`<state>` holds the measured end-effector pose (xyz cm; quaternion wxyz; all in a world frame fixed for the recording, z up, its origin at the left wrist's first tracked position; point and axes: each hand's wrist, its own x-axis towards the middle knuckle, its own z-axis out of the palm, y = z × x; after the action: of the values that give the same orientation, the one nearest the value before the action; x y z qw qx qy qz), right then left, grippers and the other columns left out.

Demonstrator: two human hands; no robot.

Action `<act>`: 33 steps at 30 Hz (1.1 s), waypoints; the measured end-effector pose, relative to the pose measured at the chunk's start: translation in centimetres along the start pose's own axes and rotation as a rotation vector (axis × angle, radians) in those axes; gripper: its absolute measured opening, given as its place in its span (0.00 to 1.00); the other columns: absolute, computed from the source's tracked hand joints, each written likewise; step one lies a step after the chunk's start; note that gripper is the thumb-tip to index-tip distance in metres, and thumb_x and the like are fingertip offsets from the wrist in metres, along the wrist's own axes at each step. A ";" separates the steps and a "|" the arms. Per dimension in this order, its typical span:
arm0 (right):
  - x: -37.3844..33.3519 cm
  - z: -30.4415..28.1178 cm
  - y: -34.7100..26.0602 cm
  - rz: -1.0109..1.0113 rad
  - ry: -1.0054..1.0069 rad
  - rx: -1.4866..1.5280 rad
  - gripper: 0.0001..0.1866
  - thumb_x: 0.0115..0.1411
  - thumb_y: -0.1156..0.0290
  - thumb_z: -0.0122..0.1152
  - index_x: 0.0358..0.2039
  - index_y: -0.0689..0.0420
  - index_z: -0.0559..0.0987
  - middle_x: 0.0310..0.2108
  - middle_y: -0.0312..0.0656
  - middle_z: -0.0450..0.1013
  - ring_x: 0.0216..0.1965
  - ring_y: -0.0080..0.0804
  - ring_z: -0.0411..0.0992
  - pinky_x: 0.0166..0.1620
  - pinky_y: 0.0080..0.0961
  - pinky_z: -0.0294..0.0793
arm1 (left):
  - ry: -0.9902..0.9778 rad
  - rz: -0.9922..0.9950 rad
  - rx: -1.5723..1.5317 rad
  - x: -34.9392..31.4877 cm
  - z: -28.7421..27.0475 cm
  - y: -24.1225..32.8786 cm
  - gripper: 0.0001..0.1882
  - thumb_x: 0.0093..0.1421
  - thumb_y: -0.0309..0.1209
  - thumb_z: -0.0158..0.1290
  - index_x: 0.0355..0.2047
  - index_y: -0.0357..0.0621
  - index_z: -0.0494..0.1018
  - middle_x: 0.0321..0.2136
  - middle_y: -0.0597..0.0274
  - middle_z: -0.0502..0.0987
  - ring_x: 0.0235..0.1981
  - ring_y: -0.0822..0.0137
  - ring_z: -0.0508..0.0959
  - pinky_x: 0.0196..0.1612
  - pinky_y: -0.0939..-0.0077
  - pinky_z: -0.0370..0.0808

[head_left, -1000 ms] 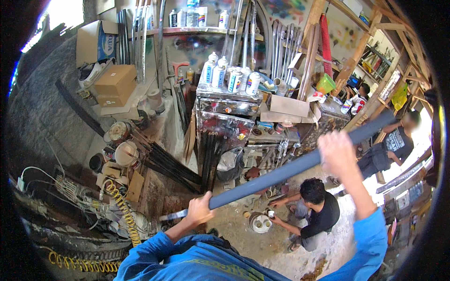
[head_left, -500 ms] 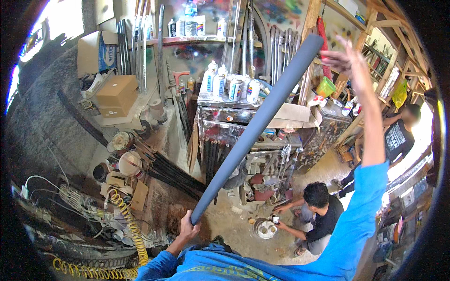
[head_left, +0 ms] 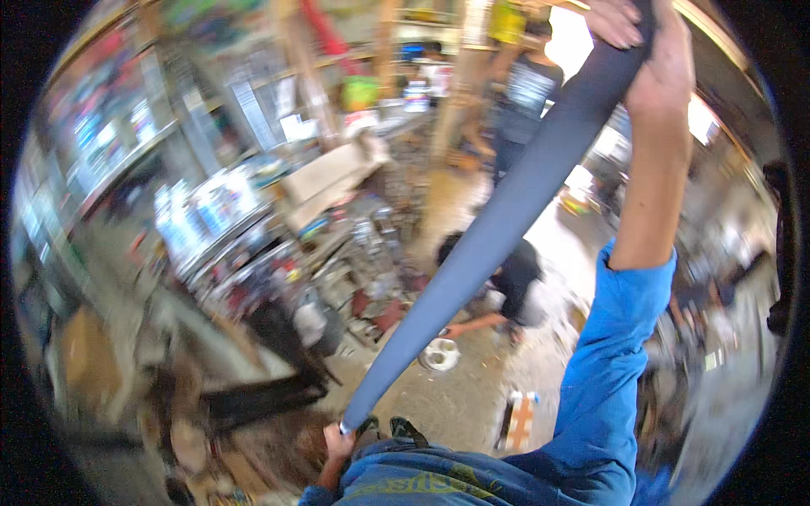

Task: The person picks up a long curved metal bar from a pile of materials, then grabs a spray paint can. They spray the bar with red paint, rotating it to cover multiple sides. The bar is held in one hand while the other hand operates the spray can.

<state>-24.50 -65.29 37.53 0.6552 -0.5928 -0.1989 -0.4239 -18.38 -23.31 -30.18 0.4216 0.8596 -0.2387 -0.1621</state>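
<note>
A long, smooth, grey-blue pole slants across the middle of the view, its thin-looking end low near my body and its thick-looking end high on the right. At the low end, my left hand is closed around it. My right hand reaches up on a raised arm and is wrapped round the upper end, fingers on one side and palm on the other. The pole's far tip is cut off by the picture's top edge. Whether the pole is hollow cannot be seen.
Beyond the pole a person in dark clothes crouches by a white round container. Another person stands farther back. Blurred spray cans crowd a bench on the left. An orange-and-white checked piece lies on the floor.
My right hand, apart from the pole before, now grips its upper end. The view has swung to the right, so the bench and cans sit farther left and are smeared.
</note>
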 end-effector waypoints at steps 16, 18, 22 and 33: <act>-41.4 0.9 -13.2 -0.049 1.521 -1.654 0.24 0.58 0.74 0.54 0.55 0.63 0.66 0.27 0.57 0.72 0.27 0.50 0.74 0.35 0.44 0.72 | -1.181 0.725 -0.258 -11.2 9.5 31.3 0.16 0.54 0.31 0.64 0.19 0.37 0.68 0.11 0.63 0.62 0.15 0.72 0.62 0.20 0.67 0.61; -46.4 3.4 -12.5 0.039 1.739 -1.618 0.26 0.57 0.75 0.55 0.56 0.66 0.64 0.24 0.55 0.71 0.25 0.50 0.73 0.31 0.43 0.71 | -1.335 0.838 -0.339 -14.6 11.8 34.4 0.12 0.54 0.30 0.62 0.30 0.36 0.71 0.15 0.62 0.66 0.17 0.72 0.65 0.21 0.68 0.63; -54.7 5.9 -14.6 0.030 1.961 -1.680 0.27 0.56 0.74 0.58 0.56 0.64 0.64 0.21 0.47 0.69 0.22 0.40 0.72 0.30 0.41 0.71 | -1.640 0.916 -0.696 -23.0 17.3 39.7 0.18 0.59 0.33 0.58 0.45 0.36 0.68 0.24 0.62 0.71 0.21 0.72 0.68 0.23 0.72 0.64; -69.7 7.0 -29.3 -0.551 1.832 -0.933 0.14 0.65 0.61 0.65 0.39 0.57 0.74 0.22 0.30 0.70 0.20 0.17 0.65 0.22 0.20 0.65 | -2.488 0.399 -0.245 -35.8 26.5 43.0 0.21 0.70 0.44 0.45 0.47 0.36 0.69 0.27 0.62 0.72 0.21 0.70 0.70 0.28 0.76 0.69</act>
<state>-85.13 -34.54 3.66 0.1443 -0.1745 0.4249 -0.8765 -72.72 -43.75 -8.62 0.0065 0.0312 -0.5810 -0.8133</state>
